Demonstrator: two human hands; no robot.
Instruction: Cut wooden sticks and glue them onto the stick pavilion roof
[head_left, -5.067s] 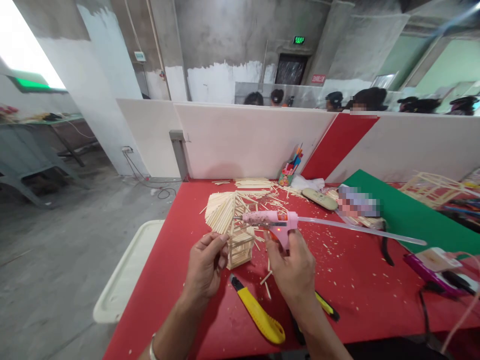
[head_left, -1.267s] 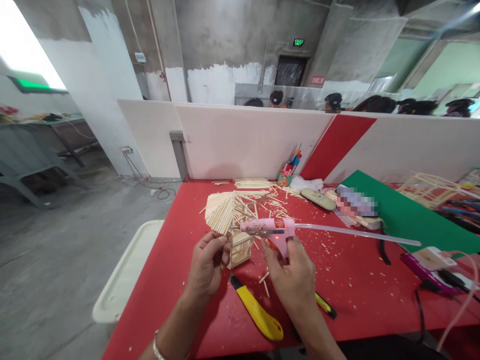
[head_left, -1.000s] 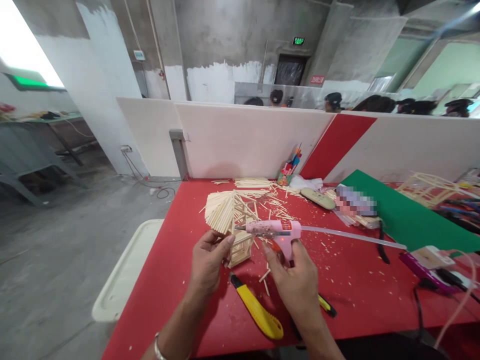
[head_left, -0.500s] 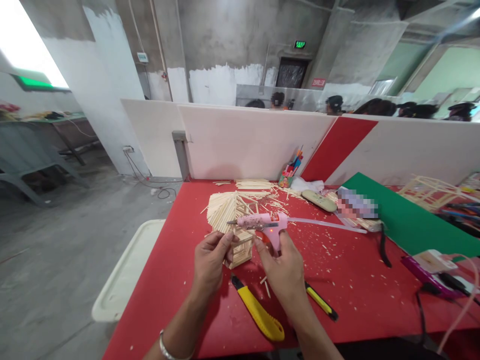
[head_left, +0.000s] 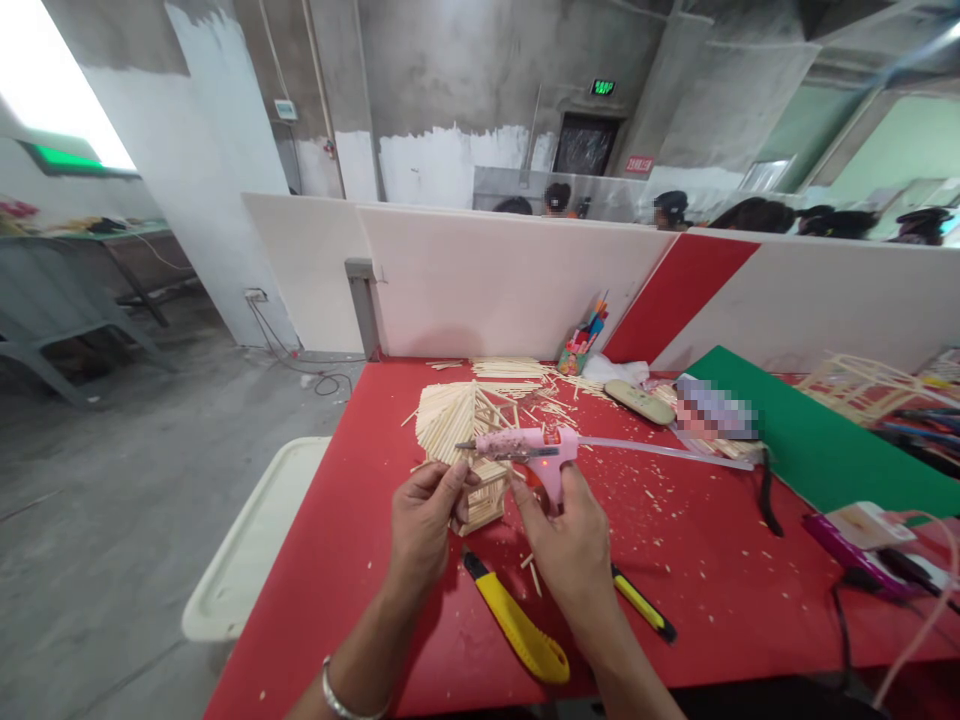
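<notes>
My right hand [head_left: 574,535] is wrapped round the handle of a pink glue gun [head_left: 529,445], with a clear glue stick [head_left: 667,452] sticking out of its back. The metal nozzle points left, just above the fingertips of my left hand [head_left: 425,515]. My left thumb and forefinger are pinched together; what they hold is too small to make out. Behind and below both hands stands a small house-like model of thin wooden sticks [head_left: 446,420], with a slatted roof and an open frame on its right side.
A yellow cutter [head_left: 517,620] and a smaller knife [head_left: 643,603] lie near the front. Loose sticks [head_left: 510,370], a pen holder [head_left: 576,352] and a beige case [head_left: 639,402] are at the back. A green board [head_left: 817,440] and power strip [head_left: 862,555] are right.
The view has shifted very slightly. The glue stick reaches a little farther right behind the gun; both hands keep nearly the same pose.
</notes>
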